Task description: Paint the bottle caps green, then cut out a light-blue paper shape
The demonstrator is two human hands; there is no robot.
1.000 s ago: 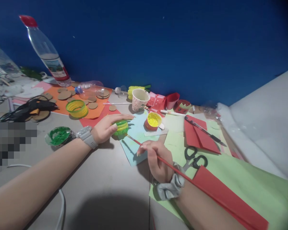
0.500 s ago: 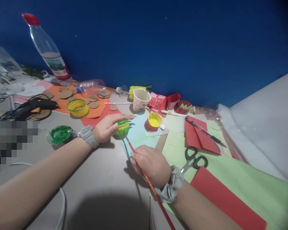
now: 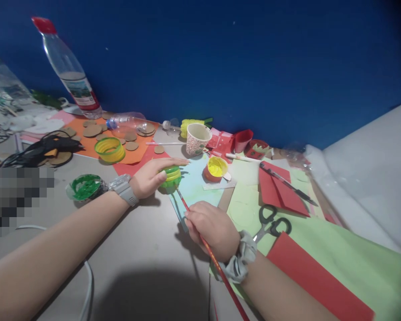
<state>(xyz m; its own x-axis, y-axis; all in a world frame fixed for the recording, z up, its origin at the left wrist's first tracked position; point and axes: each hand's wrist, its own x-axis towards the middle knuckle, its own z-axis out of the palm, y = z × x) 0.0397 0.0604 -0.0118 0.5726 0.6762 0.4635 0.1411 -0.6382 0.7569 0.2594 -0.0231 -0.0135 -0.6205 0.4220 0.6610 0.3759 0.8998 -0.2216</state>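
My left hand (image 3: 150, 177), with a grey watch on its wrist, is closed around a ribbed plastic bottle piece (image 3: 172, 177) painted in green and yellow bands. Its thumb lies on the near side and its fingers reach over the far side, partly hiding the piece. A thin red paintbrush (image 3: 207, 248) is gripped in my right hand (image 3: 214, 229), which wears a grey-green scrunchie at the wrist. The brush tip is at the lower edge of the piece, above a light blue sheet (image 3: 207, 196). To the right stands a small cup of yellow paint (image 3: 215, 169).
Green paint (image 3: 85, 187) sits in a cup left of my watch. A yellow ring (image 3: 109, 150), a paper cup (image 3: 198, 139) and a clear bottle (image 3: 67, 71) stand farther back. Scissors (image 3: 272, 220) lie on green paper (image 3: 334, 249) beside red card (image 3: 321, 276). A glue gun (image 3: 60, 142) is at left.
The brush tip has shifted very slightly to the right along the lower edge of the piece. Both hands keep their hold, and the view has moved a little.
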